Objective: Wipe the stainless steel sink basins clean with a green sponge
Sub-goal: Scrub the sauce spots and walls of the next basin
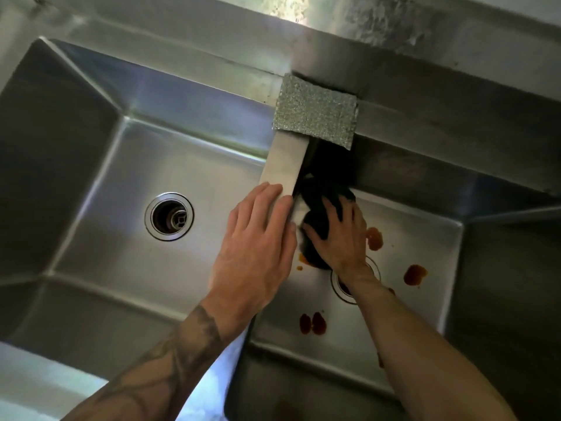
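Sponge (321, 192) (dark here) is gripped by the right hand (343, 238) in the right basin's (425, 238) far-left corner, left hand (258, 238) flat on the divider (288, 159); scrubbing seems underway, reddish stains (414, 274) likely next.

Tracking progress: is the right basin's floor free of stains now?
No: reddish-brown spots lie on the floor of the right basin, near the sponge that the right hand holds.

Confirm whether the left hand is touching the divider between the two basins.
Touching. The head view shows the left hand lying flat on the divider, its fingers across the top with no gap.
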A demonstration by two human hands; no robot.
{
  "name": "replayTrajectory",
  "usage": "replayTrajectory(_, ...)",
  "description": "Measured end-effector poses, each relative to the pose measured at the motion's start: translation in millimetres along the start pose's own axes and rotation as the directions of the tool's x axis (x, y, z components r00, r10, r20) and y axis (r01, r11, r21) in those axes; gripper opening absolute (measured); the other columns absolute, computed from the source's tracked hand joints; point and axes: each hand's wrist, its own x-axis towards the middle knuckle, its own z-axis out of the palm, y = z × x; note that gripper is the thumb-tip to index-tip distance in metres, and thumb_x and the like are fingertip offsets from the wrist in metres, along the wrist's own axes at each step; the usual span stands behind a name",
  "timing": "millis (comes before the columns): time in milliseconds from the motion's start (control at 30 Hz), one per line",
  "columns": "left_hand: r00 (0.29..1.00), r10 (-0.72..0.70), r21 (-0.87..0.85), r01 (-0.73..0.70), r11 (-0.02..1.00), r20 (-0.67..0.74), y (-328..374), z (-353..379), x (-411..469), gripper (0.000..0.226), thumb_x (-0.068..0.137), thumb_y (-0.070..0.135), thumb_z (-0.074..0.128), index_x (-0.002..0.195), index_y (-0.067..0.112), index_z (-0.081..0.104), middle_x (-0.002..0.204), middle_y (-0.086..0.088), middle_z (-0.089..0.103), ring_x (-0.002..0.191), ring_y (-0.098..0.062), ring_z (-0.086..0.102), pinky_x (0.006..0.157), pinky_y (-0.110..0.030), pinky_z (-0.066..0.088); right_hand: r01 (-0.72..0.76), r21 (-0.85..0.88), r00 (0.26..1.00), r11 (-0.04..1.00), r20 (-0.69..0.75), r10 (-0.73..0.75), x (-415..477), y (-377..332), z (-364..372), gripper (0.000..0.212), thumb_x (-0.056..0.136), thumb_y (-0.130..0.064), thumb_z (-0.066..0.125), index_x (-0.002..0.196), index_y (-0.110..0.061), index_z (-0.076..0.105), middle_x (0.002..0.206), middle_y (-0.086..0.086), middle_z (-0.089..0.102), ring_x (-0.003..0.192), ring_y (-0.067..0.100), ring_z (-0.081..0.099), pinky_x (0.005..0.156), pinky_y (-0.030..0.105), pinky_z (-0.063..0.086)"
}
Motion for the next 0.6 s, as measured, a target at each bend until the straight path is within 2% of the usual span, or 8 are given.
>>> replayTrajectory(67, 1.000, -0.004, 0.013, 0.004, 1.000, 0.008, 0, 0, 1, 0.039, 0.111, 0.025, 0.049, 0.142, 0.004, 0.056, 0.151, -0.018, 0.051, 0.144, -0.037, 0.045, 0.118, -0.051, 0.041, 0.057, -0.033, 0.998, 0.998, 0.002, -0.057, 3, 9, 6, 0.070, 0.094, -0.056, 0.066, 0.148, -0.014, 0.051, 0.150, 0.019, 0.045, 0.132, 0.038, 0.041, 0.108, 0.052, 0.043)
replayTrajectory(133, 1.000, -0.006, 0.021, 0.006, 1.000, 0.020, 1, 0, 1, 0.040, 0.111, 0.026, 0.049, 0.143, 0.004, 0.055, 0.151, -0.018, 0.051, 0.145, -0.036, 0.044, 0.118, -0.052, 0.040, 0.105, -0.034, 0.994, 0.994, -0.037, -0.107, 6, 11, 4, 0.054, 0.099, -0.045, 0.064, 0.139, -0.009, 0.058, 0.142, 0.019, 0.051, 0.123, 0.034, 0.045, 0.100, 0.051, 0.052)
replayTrajectory(200, 1.000, -0.010, 0.026, 0.009, 1.000, 0.022, 2, 0, 1, 0.040, 0.111, 0.027, 0.048, 0.143, 0.004, 0.056, 0.151, -0.018, 0.051, 0.144, -0.036, 0.044, 0.118, -0.052, 0.041, 0.128, 0.017, 0.983, 0.992, -0.136, -0.125, 13, 2, -2, 0.038, 0.103, -0.038, 0.055, 0.124, -0.008, 0.066, 0.131, 0.015, 0.057, 0.116, 0.030, 0.052, 0.095, 0.051, 0.054)
replayTrajectory(267, 1.000, -0.008, 0.032, 0.008, 0.999, 0.013, 3, -2, 2, 0.039, 0.111, 0.025, 0.049, 0.142, 0.003, 0.056, 0.150, -0.019, 0.052, 0.144, -0.038, 0.045, 0.118, -0.052, 0.041, 0.077, 0.091, 0.963, 0.993, -0.264, -0.050, 18, -15, -11, 0.026, 0.100, -0.034, 0.055, 0.112, -0.014, 0.066, 0.119, 0.007, 0.062, 0.108, 0.022, 0.060, 0.097, 0.048, 0.052)
replayTrajectory(333, 1.000, -0.006, 0.034, 0.005, 0.999, 0.007, 3, -2, 2, 0.038, 0.111, 0.024, 0.049, 0.141, 0.002, 0.057, 0.149, -0.019, 0.053, 0.143, -0.038, 0.046, 0.117, -0.052, 0.041, 0.025, 0.141, 0.955, 0.990, -0.295, 0.017, 19, -22, -20, 0.019, 0.101, -0.028, 0.059, 0.115, -0.017, 0.067, 0.123, 0.004, 0.061, 0.111, 0.017, 0.060, 0.098, 0.039, 0.050)
replayTrajectory(433, 1.000, -0.011, 0.033, 0.011, 0.999, 0.008, 4, -2, 2, 0.038, 0.111, 0.024, 0.048, 0.141, 0.003, 0.056, 0.150, -0.019, 0.052, 0.144, -0.038, 0.045, 0.118, -0.051, 0.041, 0.047, 0.074, 0.968, 0.996, -0.248, -0.027, 1, -7, -18, 0.036, 0.100, -0.031, 0.063, 0.131, -0.012, 0.061, 0.139, 0.011, 0.048, 0.123, 0.024, 0.049, 0.102, 0.031, 0.043)
replayTrajectory(533, 1.000, -0.015, 0.041, 0.015, 0.999, 0.005, 4, -3, 2, 0.038, 0.111, 0.024, 0.048, 0.140, 0.002, 0.057, 0.149, -0.020, 0.053, 0.144, -0.038, 0.045, 0.118, -0.051, 0.041, -0.145, 0.213, 0.984, 0.966, -0.071, 0.163, -23, 7, -16, 0.054, 0.094, -0.036, 0.073, 0.136, -0.010, 0.051, 0.133, 0.012, 0.048, 0.117, 0.022, 0.048, 0.092, 0.018, 0.029)
replayTrajectory(600, 1.000, -0.014, 0.041, 0.014, 0.999, 0.005, 4, -3, 3, 0.038, 0.111, 0.024, 0.048, 0.140, 0.001, 0.058, 0.148, -0.020, 0.053, 0.144, -0.039, 0.046, 0.117, -0.052, 0.042, -0.190, 0.248, 0.981, 0.950, 0.023, 0.190, -29, 10, -12, 0.056, 0.094, -0.032, 0.074, 0.138, -0.007, 0.051, 0.129, 0.012, 0.054, 0.117, 0.023, 0.050, 0.092, 0.022, 0.038)
